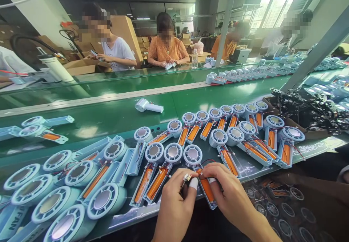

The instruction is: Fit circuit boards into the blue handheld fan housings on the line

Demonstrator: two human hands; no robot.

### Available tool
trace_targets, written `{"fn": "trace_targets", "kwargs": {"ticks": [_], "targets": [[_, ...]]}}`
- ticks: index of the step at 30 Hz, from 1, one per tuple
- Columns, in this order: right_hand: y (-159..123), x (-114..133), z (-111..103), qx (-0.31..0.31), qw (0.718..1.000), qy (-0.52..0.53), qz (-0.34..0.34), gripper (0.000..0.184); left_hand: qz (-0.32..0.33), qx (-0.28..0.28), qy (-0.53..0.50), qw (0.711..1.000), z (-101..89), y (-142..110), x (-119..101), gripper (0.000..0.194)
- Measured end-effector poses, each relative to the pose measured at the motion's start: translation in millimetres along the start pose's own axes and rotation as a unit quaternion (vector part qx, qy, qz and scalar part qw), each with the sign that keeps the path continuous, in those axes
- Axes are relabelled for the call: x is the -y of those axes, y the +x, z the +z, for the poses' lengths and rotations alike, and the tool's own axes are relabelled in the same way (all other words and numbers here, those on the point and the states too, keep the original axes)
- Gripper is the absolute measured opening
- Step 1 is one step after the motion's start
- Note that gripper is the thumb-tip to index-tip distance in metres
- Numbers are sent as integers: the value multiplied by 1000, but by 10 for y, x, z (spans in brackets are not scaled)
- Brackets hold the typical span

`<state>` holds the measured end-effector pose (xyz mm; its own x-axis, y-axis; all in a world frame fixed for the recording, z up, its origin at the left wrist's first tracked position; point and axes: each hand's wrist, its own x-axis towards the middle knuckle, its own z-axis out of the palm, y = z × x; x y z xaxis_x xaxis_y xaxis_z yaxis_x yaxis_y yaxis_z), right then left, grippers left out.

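Lies between both hands, near edge of the green bench [114,107]: a pale blue fan [192,155], round head away, open handle toward the near side. Looks half-assembled, with ribbed vents around a silvery disc, an orange battery [206,189] bare in the handle, and thin red and dark wires [209,161] looping out by the neck.

Seems to be at the wiring step, with handle uncovered and leads loose. Appears to call for bringing the small part and lead ends together in line, without tugging the thin wires.

In the left hand [174,202], closed between thumb and fingers, a small part [187,177] with a white end, perhaps a circuit board; too small to tell exactly. On the thumb, a white cover [193,183]. In the right hand [231,194], fingertips pinched together on the wires, just above the battery.

Close around, similar open fans [173,152] on both sides, many with orange batteries showing. To the right, a heap of black parts [300,105]. Farther across, a lone fan [149,106] on its side, a clear bottle [194,59], and a person in an orange top [169,49], handling something pale.
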<state>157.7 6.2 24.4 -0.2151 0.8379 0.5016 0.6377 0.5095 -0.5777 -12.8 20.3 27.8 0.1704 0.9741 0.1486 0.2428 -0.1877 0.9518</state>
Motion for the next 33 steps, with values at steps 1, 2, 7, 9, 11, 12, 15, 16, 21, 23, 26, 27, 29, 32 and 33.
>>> {"fn": "trace_targets", "kwargs": {"ticks": [1, 2, 7, 9, 11, 12, 15, 16, 21, 23, 26, 27, 29, 32, 33], "targets": [[20, 5, 6, -4, 1000, 13, 2, 32, -13, -2, -10, 1000, 7, 0, -2, 22], [38, 11, 12, -2, 1000, 25, 1, 30, -26, -7, -20, 999, 13, 3, -4, 24], [102, 29, -3, 11, 999, 12, -43, 26, -26, 6, -18, 999, 14, 33, 15, 26], [124, 25, -23, 18, 996, -19, -82, 26, 19, 14, 13, 1000, 2, 24, 49, 27], [140, 13, -34, 31, 993, -37, -108, 28, 78, 23, 53, 995, -6, -2, 101, 33], [143, 5, -33, 34, 993, -37, -108, 29, 110, 29, 73, 991, -5, -17, 130, 39], [123, -10, -14, 34, 996, -19, -75, 28, 190, 0, 112, 975, 22, -55, 203, 48], [110, -6, -10, 35, 997, -11, -61, 28, 205, -26, 114, 972, 38, -62, 216, 46], [69, 99, -82, 63, 998, 22, 2, 28, 96, -136, 50, 985, 104, -82, 177, 21], [82, 157, -122, 77, 996, 41, 8, 33, 3, -129, 7, 992, 117, -100, 143, 17], [137, 205, -121, 103, 994, 35, -8, 35, -121, -104, -70, 985, 108, -134, 126, 28], [161, 198, -102, 118, 993, 22, -17, 32, -147, -102, -86, 980, 91, -138, 136, 34], [205, 143, -51, 143, 989, -6, -38, 26, -166, -99, -79, 978, 37, -122, 179, 42], [228, 15, 34, 135, 989, -30, -59, 23, -80, -97, 36, 991, -48, -63, 269, 36], [223, -16, 60, 121, 990, -32, -58, 24, -28, -109, 79, 991, -64, -51, 294, 32]]}}
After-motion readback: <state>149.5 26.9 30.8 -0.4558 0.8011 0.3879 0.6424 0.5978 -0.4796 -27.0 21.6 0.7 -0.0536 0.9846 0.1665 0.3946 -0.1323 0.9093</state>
